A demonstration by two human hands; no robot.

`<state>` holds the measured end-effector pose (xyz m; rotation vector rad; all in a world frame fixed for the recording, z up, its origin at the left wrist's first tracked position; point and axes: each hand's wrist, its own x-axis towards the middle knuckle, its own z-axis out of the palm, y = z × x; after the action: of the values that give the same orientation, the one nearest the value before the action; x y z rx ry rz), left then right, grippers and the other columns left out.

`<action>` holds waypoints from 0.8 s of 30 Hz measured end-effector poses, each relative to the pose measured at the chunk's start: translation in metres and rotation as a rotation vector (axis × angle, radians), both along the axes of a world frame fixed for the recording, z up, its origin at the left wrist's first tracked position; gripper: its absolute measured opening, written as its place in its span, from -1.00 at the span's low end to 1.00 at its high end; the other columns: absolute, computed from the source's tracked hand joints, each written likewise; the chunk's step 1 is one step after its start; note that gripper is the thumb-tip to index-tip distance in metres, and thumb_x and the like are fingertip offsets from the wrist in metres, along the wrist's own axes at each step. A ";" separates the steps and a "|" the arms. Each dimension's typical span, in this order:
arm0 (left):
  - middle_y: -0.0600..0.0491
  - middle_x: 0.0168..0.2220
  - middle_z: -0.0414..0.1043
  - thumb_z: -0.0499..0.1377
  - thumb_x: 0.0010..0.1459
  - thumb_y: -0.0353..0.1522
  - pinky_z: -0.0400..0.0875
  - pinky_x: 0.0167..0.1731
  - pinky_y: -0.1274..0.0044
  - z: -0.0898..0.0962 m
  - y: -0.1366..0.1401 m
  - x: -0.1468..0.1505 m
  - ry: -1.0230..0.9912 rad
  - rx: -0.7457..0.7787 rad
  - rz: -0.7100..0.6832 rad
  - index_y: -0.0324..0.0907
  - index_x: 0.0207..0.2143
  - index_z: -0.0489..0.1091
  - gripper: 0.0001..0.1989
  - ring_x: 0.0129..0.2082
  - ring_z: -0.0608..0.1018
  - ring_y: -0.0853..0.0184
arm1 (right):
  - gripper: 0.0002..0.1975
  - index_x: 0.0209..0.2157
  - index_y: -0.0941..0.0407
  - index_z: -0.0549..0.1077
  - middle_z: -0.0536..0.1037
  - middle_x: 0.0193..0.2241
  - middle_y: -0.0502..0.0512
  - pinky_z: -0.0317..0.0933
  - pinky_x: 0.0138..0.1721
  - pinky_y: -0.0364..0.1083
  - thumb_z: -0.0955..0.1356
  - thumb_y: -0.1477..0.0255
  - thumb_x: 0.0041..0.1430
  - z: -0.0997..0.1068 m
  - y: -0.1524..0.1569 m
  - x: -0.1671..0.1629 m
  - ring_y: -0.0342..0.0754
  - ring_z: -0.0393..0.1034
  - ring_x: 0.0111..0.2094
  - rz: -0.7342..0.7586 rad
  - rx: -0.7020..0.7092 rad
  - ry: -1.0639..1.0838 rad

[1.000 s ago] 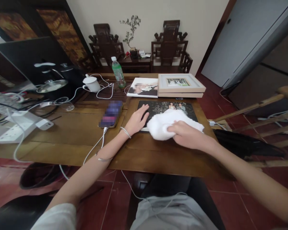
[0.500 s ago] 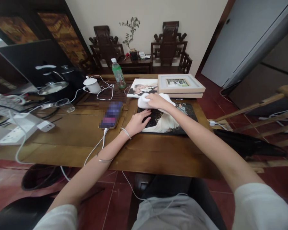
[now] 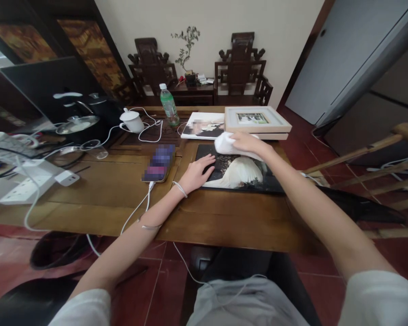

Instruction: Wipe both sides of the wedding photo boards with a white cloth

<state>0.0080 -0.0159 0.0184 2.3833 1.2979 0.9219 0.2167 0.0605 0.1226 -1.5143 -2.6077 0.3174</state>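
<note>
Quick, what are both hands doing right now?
Left hand: open, at the left edge of the dark photo panel.
Right hand: closed on a white cloth.

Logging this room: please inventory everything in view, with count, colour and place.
table: 1, brown, foreground
photo panel: 1, dark, on table
cloth: 1, white, over panel
picture: 1, white-edged, beyond panel
frames: seemingly 2, pale, stacked beside picture
phone: 1, purplish screen, left of panel
bottle: 1, green, table's far side
cup: 1, white, left of bottle
power strip: 1, white, table's left
chairs: 2, dark brown, by wall
plant: 1, green, between chairs
left hand: 1, on panel
right hand: 1, gripping cloth
</note>
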 end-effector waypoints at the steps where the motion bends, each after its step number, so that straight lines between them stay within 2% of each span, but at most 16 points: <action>1: -0.11 0.19 0.40 0.04 0.33 -0.28 0.26 0.25 0.17 0.000 0.000 0.000 -0.007 -0.003 0.002 -0.19 0.07 0.46 -0.64 0.28 0.35 0.15 | -0.78 -0.42 0.19 0.46 0.57 -0.36 0.19 0.10 -0.32 -0.11 0.20 0.64 -0.02 -0.002 0.001 0.017 0.01 0.35 -0.35 -0.042 -0.003 0.013; 4: -0.12 0.20 0.38 0.05 0.33 -0.27 0.24 0.26 0.16 -0.001 0.000 0.000 -0.034 -0.013 0.006 -0.19 0.08 0.44 -0.64 0.28 0.35 0.15 | -0.82 -0.52 0.15 0.39 0.51 -0.45 0.17 0.08 -0.33 -0.08 0.20 0.63 -0.08 -0.008 -0.003 0.062 0.02 0.32 -0.38 -0.126 0.037 0.012; 6: -0.14 0.23 0.34 0.05 0.33 -0.26 0.23 0.26 0.14 -0.001 0.000 0.000 -0.048 -0.018 0.015 -0.20 0.10 0.42 -0.62 0.27 0.36 0.13 | -0.84 -0.56 0.11 0.32 0.47 -0.51 0.13 0.08 -0.32 -0.08 0.19 0.63 -0.11 -0.015 -0.015 0.081 0.02 0.31 -0.39 -0.113 0.104 0.013; 10: -0.14 0.30 0.23 0.03 0.34 -0.25 0.19 0.27 0.13 -0.001 0.000 -0.001 -0.045 -0.002 0.029 -0.19 0.14 0.38 -0.60 0.32 0.28 0.13 | -0.80 -0.58 0.07 0.26 0.43 -0.57 0.09 0.10 -0.30 -0.08 0.18 0.65 -0.09 -0.031 -0.070 0.092 0.02 0.33 -0.42 -0.071 0.139 0.004; 12: -0.15 0.33 0.18 0.02 0.34 -0.25 0.15 0.29 0.14 -0.002 0.000 -0.001 -0.038 0.022 0.031 -0.21 0.15 0.36 -0.59 0.36 0.19 0.13 | -0.79 -0.55 0.07 0.29 0.50 -0.49 0.14 0.14 -0.25 -0.05 0.17 0.66 -0.08 -0.038 -0.108 0.090 0.05 0.39 -0.38 -0.057 0.122 0.017; 14: -0.16 0.34 0.16 0.02 0.34 -0.25 0.14 0.30 0.15 -0.002 0.001 -0.001 -0.034 0.031 0.035 -0.22 0.16 0.35 -0.58 0.37 0.16 0.13 | -0.76 -0.53 0.08 0.32 0.58 -0.32 0.20 0.17 -0.09 0.02 0.17 0.69 -0.09 -0.039 -0.145 0.089 0.10 0.44 -0.25 -0.017 0.098 0.042; 16: -0.16 0.33 0.17 0.02 0.33 -0.26 0.13 0.30 0.15 -0.003 0.002 -0.002 -0.034 0.032 0.046 -0.21 0.17 0.34 -0.58 0.37 0.18 0.13 | -0.74 -0.51 0.06 0.33 0.59 -0.18 0.20 0.14 0.01 0.06 0.17 0.71 -0.10 -0.035 -0.173 0.089 0.13 0.44 -0.12 0.022 0.057 0.056; 17: -0.16 0.33 0.17 0.02 0.33 -0.26 0.13 0.31 0.16 -0.003 0.003 -0.003 -0.035 0.034 0.053 -0.21 0.17 0.34 -0.58 0.36 0.19 0.13 | -0.74 -0.52 0.06 0.32 0.59 -0.18 0.19 0.15 0.00 0.05 0.17 0.71 -0.10 -0.032 -0.182 0.089 0.13 0.44 -0.10 0.031 0.032 0.054; 20: -0.16 0.32 0.20 0.02 0.33 -0.26 0.13 0.31 0.17 -0.004 0.005 -0.005 -0.041 0.049 0.079 -0.22 0.16 0.34 -0.58 0.34 0.23 0.13 | -0.78 -0.55 0.04 0.23 0.54 -0.41 0.12 0.17 -0.21 -0.04 0.18 0.67 -0.09 -0.022 -0.181 0.091 0.07 0.43 -0.29 0.016 -0.036 0.037; 22: -0.17 0.30 0.23 0.02 0.32 -0.26 0.14 0.31 0.18 -0.004 0.007 -0.007 -0.037 0.050 0.096 -0.24 0.16 0.34 -0.57 0.33 0.26 0.12 | -0.80 -0.59 0.03 0.14 0.42 -0.56 0.06 0.11 -0.33 -0.06 0.17 0.65 -0.11 -0.019 -0.160 0.092 0.02 0.35 -0.43 -0.010 -0.031 0.046; 24: -0.20 0.29 0.24 0.02 0.31 -0.27 0.14 0.31 0.18 -0.005 0.008 -0.008 -0.024 0.046 0.107 -0.28 0.16 0.34 -0.55 0.32 0.28 0.10 | -0.80 -0.60 0.03 0.07 0.33 -0.61 0.03 0.06 -0.35 -0.06 0.17 0.62 -0.12 -0.019 -0.130 0.093 -0.01 0.27 -0.47 -0.032 0.006 0.074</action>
<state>-0.0002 -0.0077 0.0133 2.3492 1.4214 1.0171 0.3098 -0.0692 0.1033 -1.5111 -2.5225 0.3558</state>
